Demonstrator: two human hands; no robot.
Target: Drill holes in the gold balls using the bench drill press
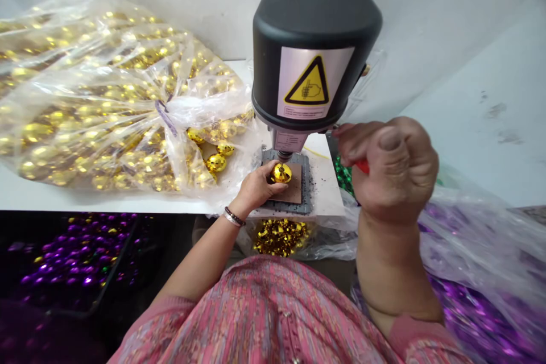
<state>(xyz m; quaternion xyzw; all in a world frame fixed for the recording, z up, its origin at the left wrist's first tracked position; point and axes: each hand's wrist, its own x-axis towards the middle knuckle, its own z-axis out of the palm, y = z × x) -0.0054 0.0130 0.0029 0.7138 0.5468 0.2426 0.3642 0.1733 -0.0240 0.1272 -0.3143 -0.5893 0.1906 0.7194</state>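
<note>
Under the black drill press (315, 17), my left hand (261, 185) pinches a shiny gold faceted ball (282, 173) between thumb and fingers. The ball sits over a brown square board (294, 189) on the grey metal base (307, 199). Right above it is the chuck (285, 155); whether the bit touches the ball I cannot tell. My right hand (394, 165) is raised beside the machine, its fingers wrapped round the press's feed handle. A bit of the red grip (362, 166) shows between the fingers; the rest is hidden.
On the left of the white table (170, 203) lies a large clear bag (106, 108) full of gold balls, several loose at its mouth. Gold balls (281, 237) lie in a bag below the table edge. Purple balls (81, 250) lie lower left, and bagged purple ones (478, 307) lower right.
</note>
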